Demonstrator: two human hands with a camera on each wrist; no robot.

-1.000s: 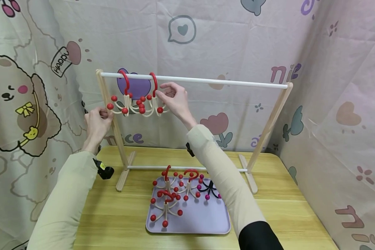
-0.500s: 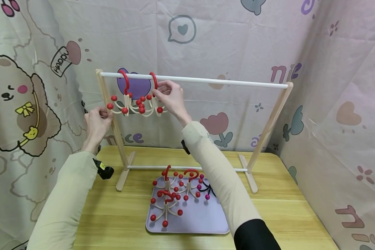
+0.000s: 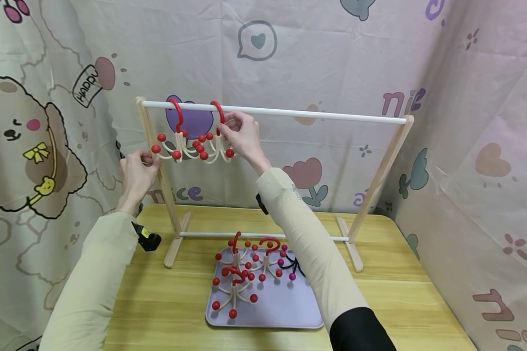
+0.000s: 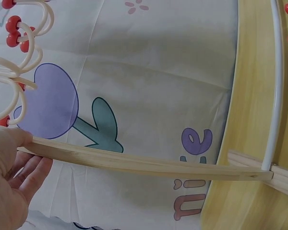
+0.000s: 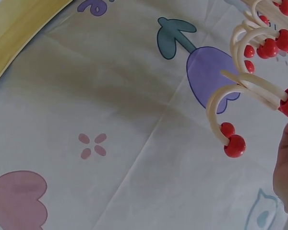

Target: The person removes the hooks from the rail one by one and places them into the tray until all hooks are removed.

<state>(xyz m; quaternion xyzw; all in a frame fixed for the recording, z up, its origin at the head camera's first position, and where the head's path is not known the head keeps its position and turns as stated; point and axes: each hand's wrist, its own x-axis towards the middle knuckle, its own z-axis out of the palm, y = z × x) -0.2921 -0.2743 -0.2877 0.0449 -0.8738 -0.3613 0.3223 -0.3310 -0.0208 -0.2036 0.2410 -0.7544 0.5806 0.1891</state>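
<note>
Two multi-arm hangers, with red hooks, cream curved arms and red ball tips, hang side by side on the white top rail (image 3: 316, 115) of a wooden rack. My right hand (image 3: 242, 136) pinches the lower red hook of the right-hand hanger (image 3: 220, 141); the right wrist view catches only part of that hand (image 5: 287, 167), beside the ball-tipped arms. To its left hangs the other hanger (image 3: 178, 141), some of their balls close together. My left hand (image 3: 137, 175) grips the rack's left wooden post (image 3: 166, 190), thumb and fingers around it in the left wrist view (image 4: 12, 172).
On the wooden table (image 3: 399, 292), a lilac tray (image 3: 285, 312) holds three more red-hooked hangers (image 3: 233, 292) and a black one with magenta balls (image 3: 294, 264), partly behind my right sleeve. The rack's right post (image 3: 379, 180) stands opposite. Printed curtains surround the table.
My right hand has shifted slightly left onto the hook of the right-hand hanger. That hanger's arms have turned a little. The left hand stays on the post.
</note>
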